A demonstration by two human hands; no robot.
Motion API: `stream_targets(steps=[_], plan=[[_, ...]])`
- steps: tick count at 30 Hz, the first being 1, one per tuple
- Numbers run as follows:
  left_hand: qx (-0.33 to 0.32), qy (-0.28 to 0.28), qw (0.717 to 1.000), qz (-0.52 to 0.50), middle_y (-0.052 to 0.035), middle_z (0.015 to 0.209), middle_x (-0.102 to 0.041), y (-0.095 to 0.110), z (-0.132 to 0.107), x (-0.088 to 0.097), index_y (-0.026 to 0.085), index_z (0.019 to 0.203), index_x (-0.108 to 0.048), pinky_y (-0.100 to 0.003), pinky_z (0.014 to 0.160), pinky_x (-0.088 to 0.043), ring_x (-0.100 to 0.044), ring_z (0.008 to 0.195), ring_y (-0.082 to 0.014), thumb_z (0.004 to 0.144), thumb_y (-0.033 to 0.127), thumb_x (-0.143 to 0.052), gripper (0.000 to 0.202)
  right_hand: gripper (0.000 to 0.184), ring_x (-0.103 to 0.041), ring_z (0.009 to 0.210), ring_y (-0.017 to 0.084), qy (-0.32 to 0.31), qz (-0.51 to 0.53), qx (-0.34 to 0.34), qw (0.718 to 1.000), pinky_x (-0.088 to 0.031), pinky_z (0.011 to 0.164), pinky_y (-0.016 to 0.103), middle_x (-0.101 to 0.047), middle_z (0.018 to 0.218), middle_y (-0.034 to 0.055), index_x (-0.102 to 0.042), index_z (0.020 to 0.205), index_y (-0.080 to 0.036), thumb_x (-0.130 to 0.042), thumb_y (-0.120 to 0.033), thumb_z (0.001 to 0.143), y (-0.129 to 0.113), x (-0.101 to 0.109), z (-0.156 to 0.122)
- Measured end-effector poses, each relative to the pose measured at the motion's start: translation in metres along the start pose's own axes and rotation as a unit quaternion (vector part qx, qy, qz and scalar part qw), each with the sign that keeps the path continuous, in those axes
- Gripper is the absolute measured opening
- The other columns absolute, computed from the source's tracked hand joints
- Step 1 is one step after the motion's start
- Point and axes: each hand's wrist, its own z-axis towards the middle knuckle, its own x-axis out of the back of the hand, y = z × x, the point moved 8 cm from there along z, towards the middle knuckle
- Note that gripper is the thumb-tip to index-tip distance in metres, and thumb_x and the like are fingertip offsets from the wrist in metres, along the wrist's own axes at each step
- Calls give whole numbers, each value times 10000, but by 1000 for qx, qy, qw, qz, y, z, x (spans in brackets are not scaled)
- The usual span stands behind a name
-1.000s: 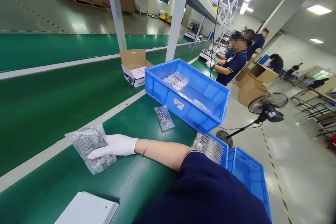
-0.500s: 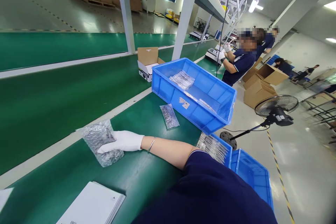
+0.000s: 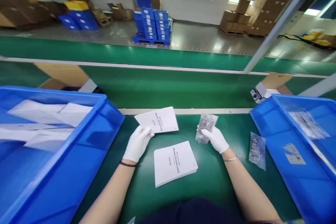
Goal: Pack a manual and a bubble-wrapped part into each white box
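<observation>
My left hand (image 3: 138, 142), in a white glove, grips the lower left edge of a white printed booklet (image 3: 161, 120) held over the green work surface. My right hand (image 3: 214, 138), gloved as well, is closed around a bubble-wrap packet (image 3: 205, 127) with something dark inside that I cannot make out. Between the two hands lies a stack of white booklets (image 3: 174, 164), printed "Minute Stream 1000". Another bubble-wrap packet (image 3: 257, 150) rests on the green surface to the right of my right hand, beside a blue bin.
A blue bin (image 3: 102, 122) holding white papers stands at the left. The right blue bin (image 3: 279, 140) contains clear-wrapped packets. Two opened cartons, one left (image 3: 60, 73) and one right (image 3: 273, 85), sit on the green conveyor (image 3: 178, 89) behind. A metal post (image 3: 273, 33) rises at the right.
My view has swung left to face the conveyor squarely. My right hand still holds the bubble-wrap packet. My left hand, out of clear view before, now shows with a booklet.
</observation>
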Motion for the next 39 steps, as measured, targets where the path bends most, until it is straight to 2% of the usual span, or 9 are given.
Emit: stream_targets(steps=[2,5,8,11,18,22,28,34,39], plan=[[46,3,997,-59,-43,881,-626,-9,-3,-5,211,781,-641,-293,709,-529,-600,841,-186,688,432,-813,295,559,-651,1194,317,4,11,-8,1000,-470,1088,485,-715,1247,103,-713,1173,-188,-758,-531,733,2,1,-2],[95,-1,986,-135,-42,979,-656,-14,-7,-10,213,914,-694,-257,717,-542,-613,885,-168,646,381,-865,360,576,-644,1208,321,7,20,-11,1000,-463,1097,489,-709,1264,100,-707,1187,-201,-766,-548,731,3,1,-3],[105,-3,981,-161,-50,1041,-674,-13,-8,-9,215,899,-704,-257,747,-561,-625,920,-175,616,358,-893,369,556,-644,1206,326,3,10,-11,1000,-454,1106,491,-710,1261,100,-712,1175,-204,-764,-552,745,1,1,-4],[106,-2,980,-171,-59,1067,-684,-14,-7,-8,223,860,-691,-289,794,-579,-632,949,-199,596,341,-899,356,555,-650,1194,334,0,15,-12,1000,-464,1096,495,-715,1248,107,-720,1154,-200,-773,-558,734,-1,0,-4],[101,6,979,-179,-41,934,-664,-17,-5,-6,218,719,-607,-310,870,-587,-628,932,-195,588,342,-895,340,568,-649,1196,330,0,8,-11,1000,-470,1091,485,-715,1249,109,-714,1161,-193,-769,-565,736,-3,-2,-4],[96,12,977,-189,-47,940,-655,-14,-6,-6,209,723,-593,-304,817,-593,-628,923,-196,583,349,-899,364,554,-648,1197,331,1,7,-9,1000,-464,1099,491,-714,1250,109,-711,1159,-193,-766,-550,740,-4,-2,-5],[97,7,976,-195,-21,845,-625,-12,-7,-9,179,755,-610,-255,732,-558,-602,820,-147,622,312,-892,339,535,-646,1201,346,10,13,-15,1000,-474,1093,506,-718,1240,110,-711,1131,-198,-771,-526,711,-8,-2,-7],[89,-13,977,-194,-66,948,-668,-13,-5,-12,137,942,-685,-241,707,-517,-606,848,-150,678,275,-856,344,504,-671,1136,375,87,-112,-34,989,-520,1022,494,-754,1138,116,-731,1039,-201,-756,-531,660,-17,7,-7],[87,-2,976,-200,-35,862,-649,-11,-7,-13,146,883,-693,-225,689,-533,-590,781,-130,611,261,-894,357,513,-670,1110,352,110,-153,-3,982,-517,1000,463,-761,1114,103,-726,1043,-186,-727,-522,655,-30,7,-9]])
